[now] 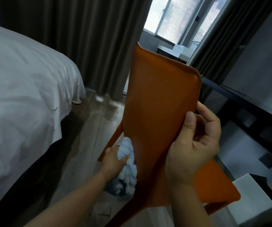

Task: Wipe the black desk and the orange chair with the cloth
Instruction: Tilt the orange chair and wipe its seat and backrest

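Head view: smooth orange plastic chair point(158, 102) stands between the white-sheeted bed point(20, 89) at left and the black tabletop point(240, 99) at right.
Left hand point(114, 158): grips crumpled pale-blue fluffy cloth point(128, 163), pressing it against the backrest's lower left edge.
Right hand point(195, 141): clasps the backrest's right edge.

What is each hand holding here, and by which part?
The left hand grips the bunched cloth around its middle, against the chair back. The right hand holds the chair back by its right edge.
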{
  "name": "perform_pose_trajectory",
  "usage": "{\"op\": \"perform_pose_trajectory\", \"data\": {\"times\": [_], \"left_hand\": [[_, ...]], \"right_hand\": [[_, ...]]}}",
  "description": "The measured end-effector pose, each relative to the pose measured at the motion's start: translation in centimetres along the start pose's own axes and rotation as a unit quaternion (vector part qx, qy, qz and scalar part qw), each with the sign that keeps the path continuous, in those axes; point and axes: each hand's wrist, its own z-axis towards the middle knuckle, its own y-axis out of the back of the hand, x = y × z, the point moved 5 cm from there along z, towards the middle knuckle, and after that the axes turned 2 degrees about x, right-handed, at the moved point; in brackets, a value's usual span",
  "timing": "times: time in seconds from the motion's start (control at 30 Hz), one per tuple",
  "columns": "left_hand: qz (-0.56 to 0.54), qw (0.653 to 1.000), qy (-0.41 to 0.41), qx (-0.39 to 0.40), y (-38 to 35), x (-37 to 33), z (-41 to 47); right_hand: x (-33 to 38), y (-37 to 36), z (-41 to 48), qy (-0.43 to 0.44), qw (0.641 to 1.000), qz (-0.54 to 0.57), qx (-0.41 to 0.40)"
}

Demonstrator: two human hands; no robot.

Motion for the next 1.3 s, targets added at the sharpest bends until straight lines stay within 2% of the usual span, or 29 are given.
{"op": "perform_pose_trajectory", "data": {"times": [0.1, 0.23, 0.3, 0.47, 0.63, 0.77, 0.9, 1.0, 1.1, 1.3], "left_hand": [[0.104, 0.994, 0.016, -0.004, 0.8, 1.2, -0.7], [0.137, 0.986, 0.041, -0.082, 4.0, 0.6, -1.2], [0.161, 0.981, 0.007, -0.105, 6.0, -1.3, -1.1], [0.074, 0.976, -0.117, -0.168, 9.2, -9.7, -1.8], [0.046, 0.953, -0.219, -0.205, 9.8, -17.7, -2.0], [0.061, 0.947, -0.236, -0.207, 9.2, -20.8, -1.7], [0.066, 0.955, -0.208, -0.2, 8.8, -21.0, -0.9], [0.054, 0.956, -0.216, -0.192, 8.4, -20.9, -0.5], [0.043, 0.959, -0.22, -0.173, 8.3, -20.8, 0.1], [0.023, 0.964, -0.212, -0.16, 8.7, -20.0, 1.9]], "right_hand": [[-0.2, 0.0, 0.0, -0.004, 1.0, -0.007, 0.003], [-0.1, 0.1, 0.0, -0.008, 1.0, -0.002, 0.001], [0.0, 0.0, 0.0, -0.005, 1.0, -0.006, -0.002], [0.3, 0.1, 0.1, -0.02, 1.0, -0.011, 0.002], [1.0, 0.5, 0.4, -0.046, 0.999, -0.021, 0.02], [2.0, 0.7, 1.2, -0.059, 0.995, -0.047, 0.071], [4.0, -0.7, 4.9, -0.018, 0.988, -0.087, 0.128], [5.4, -3.0, 8.3, 0.032, 0.979, -0.126, 0.156], [5.1, -5.1, 9.0, 0.03, 0.967, -0.161, 0.196], [4.4, -5.4, 8.0, 0.051, 0.966, -0.177, 0.179]]}}
